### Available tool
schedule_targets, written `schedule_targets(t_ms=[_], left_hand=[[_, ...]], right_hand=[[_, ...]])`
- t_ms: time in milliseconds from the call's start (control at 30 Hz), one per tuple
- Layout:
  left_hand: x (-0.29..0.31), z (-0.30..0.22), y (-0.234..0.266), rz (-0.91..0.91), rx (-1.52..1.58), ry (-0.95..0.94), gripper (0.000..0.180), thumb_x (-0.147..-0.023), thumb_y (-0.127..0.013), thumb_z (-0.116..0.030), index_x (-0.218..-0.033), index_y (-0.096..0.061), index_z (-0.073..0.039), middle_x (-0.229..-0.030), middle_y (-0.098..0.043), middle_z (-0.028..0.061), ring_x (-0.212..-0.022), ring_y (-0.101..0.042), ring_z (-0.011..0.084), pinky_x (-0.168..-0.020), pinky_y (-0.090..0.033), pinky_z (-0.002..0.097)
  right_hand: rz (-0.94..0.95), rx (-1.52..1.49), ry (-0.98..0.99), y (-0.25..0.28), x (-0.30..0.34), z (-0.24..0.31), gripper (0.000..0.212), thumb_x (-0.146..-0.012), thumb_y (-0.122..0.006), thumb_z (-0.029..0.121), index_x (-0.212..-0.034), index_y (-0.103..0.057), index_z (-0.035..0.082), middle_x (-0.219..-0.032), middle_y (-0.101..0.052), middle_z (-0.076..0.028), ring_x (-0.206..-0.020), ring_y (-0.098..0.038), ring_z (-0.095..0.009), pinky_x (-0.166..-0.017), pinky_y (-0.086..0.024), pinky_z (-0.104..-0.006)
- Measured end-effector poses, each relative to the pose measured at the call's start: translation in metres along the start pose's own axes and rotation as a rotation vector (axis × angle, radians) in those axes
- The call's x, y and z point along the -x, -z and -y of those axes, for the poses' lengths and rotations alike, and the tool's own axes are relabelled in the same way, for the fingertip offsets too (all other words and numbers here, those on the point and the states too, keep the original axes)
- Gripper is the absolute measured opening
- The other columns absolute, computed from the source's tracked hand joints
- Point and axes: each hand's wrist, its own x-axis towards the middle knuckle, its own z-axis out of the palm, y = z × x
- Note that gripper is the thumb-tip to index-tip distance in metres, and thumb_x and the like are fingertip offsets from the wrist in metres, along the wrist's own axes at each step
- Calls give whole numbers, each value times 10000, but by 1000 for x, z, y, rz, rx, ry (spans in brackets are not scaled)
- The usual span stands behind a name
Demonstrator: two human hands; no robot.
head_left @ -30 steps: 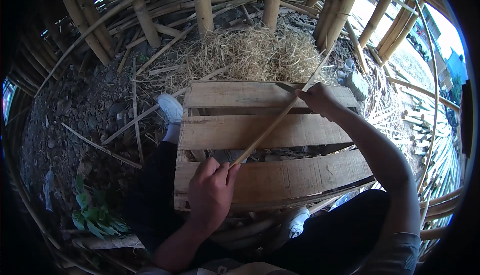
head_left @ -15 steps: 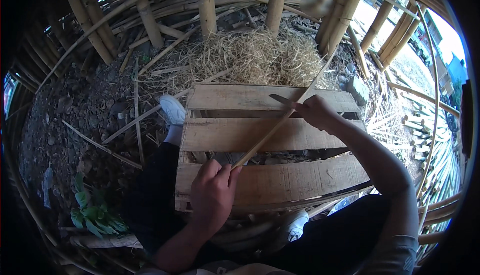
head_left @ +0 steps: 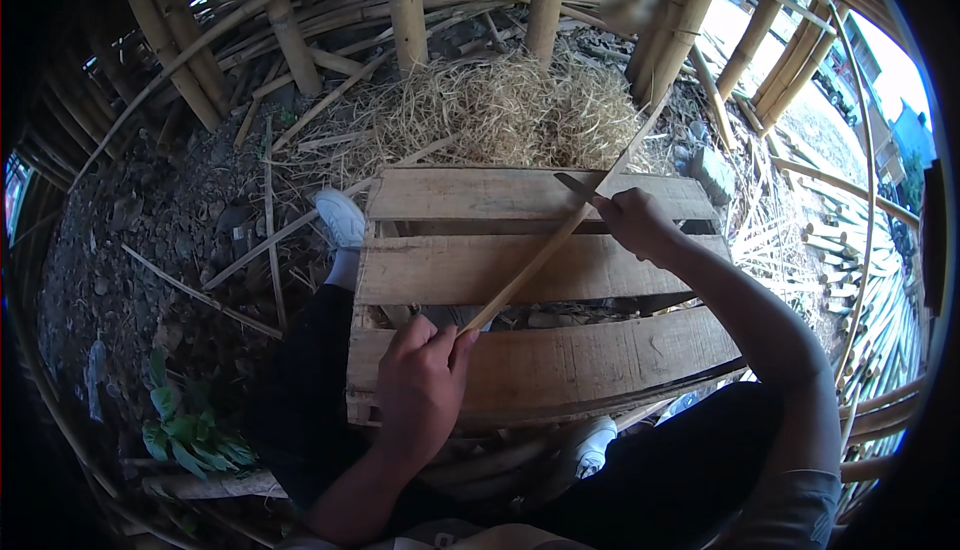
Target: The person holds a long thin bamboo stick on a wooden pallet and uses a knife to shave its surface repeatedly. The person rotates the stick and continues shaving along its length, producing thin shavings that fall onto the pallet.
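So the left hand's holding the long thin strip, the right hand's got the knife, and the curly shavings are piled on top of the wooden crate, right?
Not quite: the curly shavings are piled on the ground beyond the wooden crate, as the head view shows. The left hand does hold the strip, and the right hand the knife.

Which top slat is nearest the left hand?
The near slat, lowest in view: the left hand overlaps its left end; the middle slat and far slat lie beyond.
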Motion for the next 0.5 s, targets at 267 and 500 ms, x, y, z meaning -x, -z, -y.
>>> schedule_targets(t_ms=[267, 500], left_hand=[[-1, 1, 3, 17, 4, -11, 178, -864, -748, -150, -812, -674, 4, -715, -513, 110, -620, -547, 281, -573, -437, 407], [0, 0, 5, 49, 21, 4, 197, -899, -713, -171, -810, -662, -3, -723, -510, 111, -638, -552, 293, -582, -440, 428]], right_hand=[[1, -1, 62, -4, -5, -3, 597, -1030, -469, 484, -814, -629, -49, -530, -541, -118, -390, -555, -231, -351, -440, -378], [35, 29, -49, 5, -17, -13, 607, -1025, -466, 508, -750, -585, -21, -505, -512, -96, -397, -565, -223, -334, -445, -379]])
